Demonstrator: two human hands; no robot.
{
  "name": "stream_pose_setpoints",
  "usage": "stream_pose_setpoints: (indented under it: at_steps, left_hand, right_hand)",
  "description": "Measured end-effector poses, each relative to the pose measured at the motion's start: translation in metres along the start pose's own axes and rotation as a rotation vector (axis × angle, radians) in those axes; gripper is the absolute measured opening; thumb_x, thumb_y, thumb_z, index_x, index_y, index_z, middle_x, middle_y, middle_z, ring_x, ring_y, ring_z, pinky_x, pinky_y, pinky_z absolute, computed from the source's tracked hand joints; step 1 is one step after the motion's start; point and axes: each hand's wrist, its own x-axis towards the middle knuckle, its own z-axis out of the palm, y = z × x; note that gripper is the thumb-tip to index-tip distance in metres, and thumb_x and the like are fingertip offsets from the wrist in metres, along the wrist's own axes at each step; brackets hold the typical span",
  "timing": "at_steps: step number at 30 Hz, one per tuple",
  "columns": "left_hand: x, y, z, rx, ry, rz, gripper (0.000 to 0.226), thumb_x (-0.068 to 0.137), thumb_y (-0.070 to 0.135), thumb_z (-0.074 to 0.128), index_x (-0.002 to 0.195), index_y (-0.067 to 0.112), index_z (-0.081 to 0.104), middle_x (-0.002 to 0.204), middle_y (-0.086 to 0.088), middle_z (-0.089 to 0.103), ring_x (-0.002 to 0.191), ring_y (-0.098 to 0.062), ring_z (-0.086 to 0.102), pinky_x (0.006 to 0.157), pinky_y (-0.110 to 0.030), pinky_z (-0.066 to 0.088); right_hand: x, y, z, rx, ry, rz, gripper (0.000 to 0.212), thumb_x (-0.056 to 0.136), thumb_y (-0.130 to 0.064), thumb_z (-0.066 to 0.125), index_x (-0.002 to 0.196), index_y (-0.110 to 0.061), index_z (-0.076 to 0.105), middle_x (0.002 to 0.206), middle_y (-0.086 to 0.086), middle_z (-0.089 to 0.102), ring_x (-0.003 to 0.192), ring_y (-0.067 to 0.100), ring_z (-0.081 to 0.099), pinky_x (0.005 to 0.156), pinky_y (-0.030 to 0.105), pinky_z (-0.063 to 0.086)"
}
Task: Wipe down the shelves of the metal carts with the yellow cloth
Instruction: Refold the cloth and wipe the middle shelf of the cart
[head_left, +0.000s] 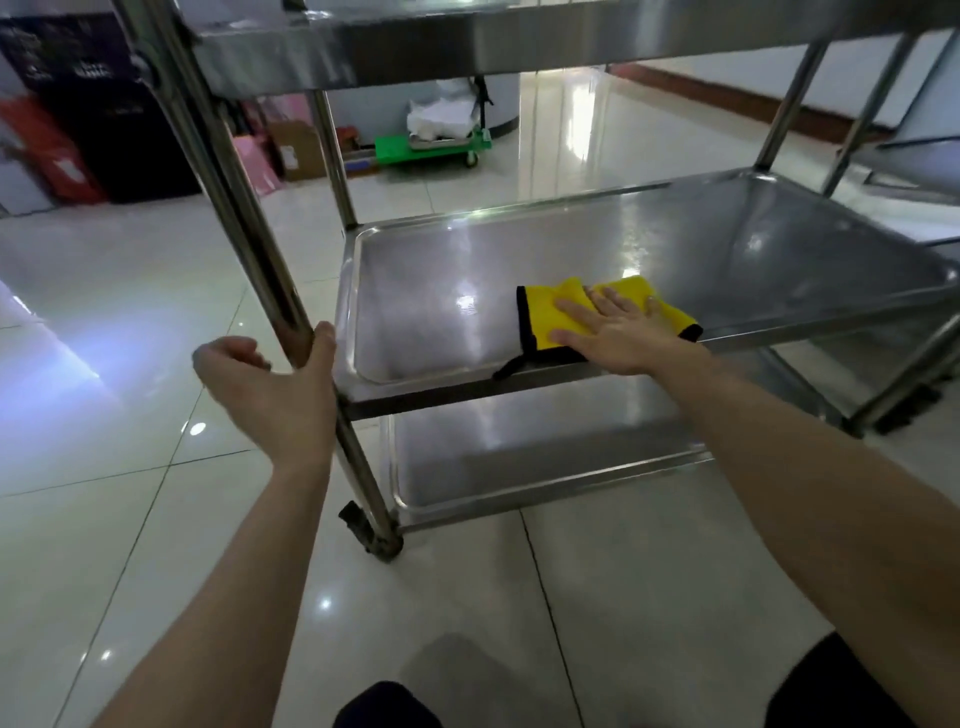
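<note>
Pressing flat with straight fingers, the right hand (618, 332) pins the yellow cloth (545, 312) to the cart's middle shelf (727, 249), at its near rim. Left hand (270, 384) — thumb against the corner post (244, 228), fingers loosely curled, gripping nothing. Risk: the cloth's corner overhangs the rim beside the thumb — an inward stroke could drag it off.

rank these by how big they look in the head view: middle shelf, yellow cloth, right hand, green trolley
1. middle shelf
2. yellow cloth and right hand, about alike
3. green trolley, smallest, but far off, so true size unsure
</note>
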Motion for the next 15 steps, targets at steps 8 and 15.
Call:
stream_pose_setpoints:
  at_steps: [8,15]
  left_hand:
    - [-0.112,0.033,0.091,0.095,-0.485,0.617,0.027,0.107,0.032,0.054,0.125,0.014,0.065,0.123,-0.004,0.065,0.117,-0.022,0.057,0.102,-0.035,0.045]
    - [-0.085,0.062,0.164,0.473,-0.805,0.350,0.045,0.115,0.030,0.037,0.152,0.005,0.047,0.154,-0.026,0.052,0.137,-0.048,0.051,0.116,-0.055,0.039]
  right_hand:
    - [0.001,-0.006,0.003,0.012,0.027,0.001,0.080,0.093,-0.091,0.015,0.164,-0.059,0.000,0.179,-0.011,-0.009,0.166,0.021,-0.010,0.125,0.071,-0.008]
    - [0.002,0.021,0.002,0.036,0.001,-0.177,0.073,0.098,-0.084,0.019,0.165,-0.058,0.005,0.179,-0.013,-0.007,0.166,0.019,-0.009,0.126,0.069,-0.008]
